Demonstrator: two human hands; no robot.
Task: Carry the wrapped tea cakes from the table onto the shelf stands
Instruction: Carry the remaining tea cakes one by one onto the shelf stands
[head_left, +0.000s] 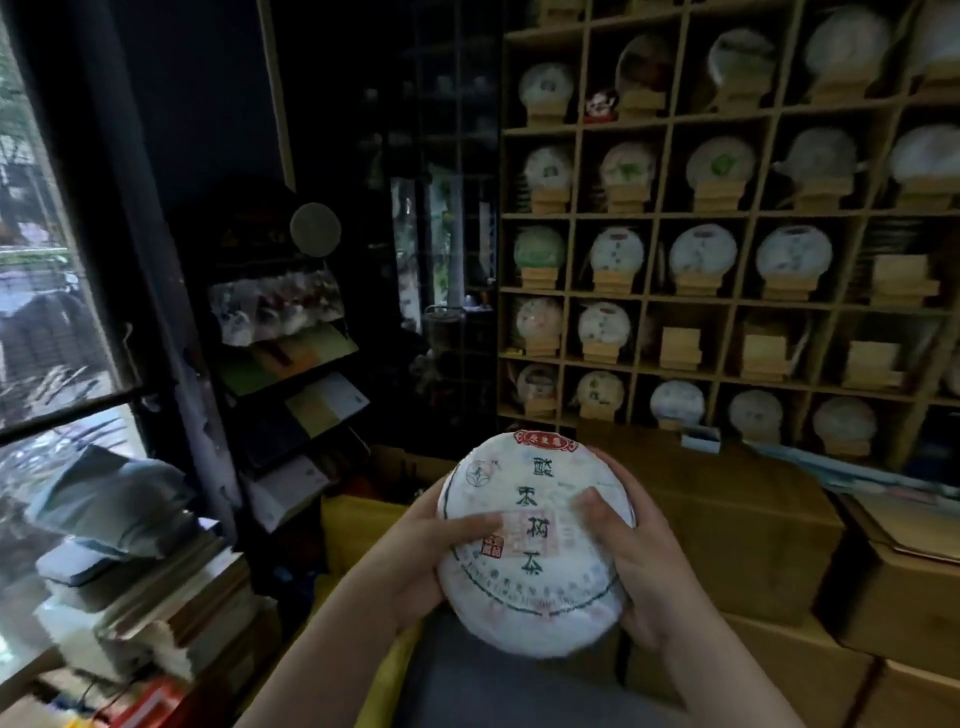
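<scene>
cake: you're holding one wrapped tea cake (535, 540) at lower centre of the frame, printed face tilted up toward you, disc edge-on to nothing, no long axis to worry about.
left hand: your left hand (415, 561) is cupping the cake's left rim, thumb lying flat across the printed face; fingers (434, 504) are wrapping behind the rim, mostly hidden.
right hand: your right hand (628, 566) is mirroring it on the right rim, thumb pressed onto the face, fingers curled round the back edge.
grip: both hands are closed on the cake, sharing the load evenly.
target: the shelf (727, 213) is filling the upper right of the frame, well apart from the cake, up and to the right of your hands.
free stands: bare wooden stands are showing in the right-hand cells, e.g. empty stand (679, 347), a second stand (763, 353) beside it, and a third stand (903, 278) one row higher.
nearer hand: judging by layout, your right hand is on the shelf side, so it's likely leading the reach.
blocker: cardboard boxes (748, 519) are sitting between you and the lower shelf rows.
</scene>
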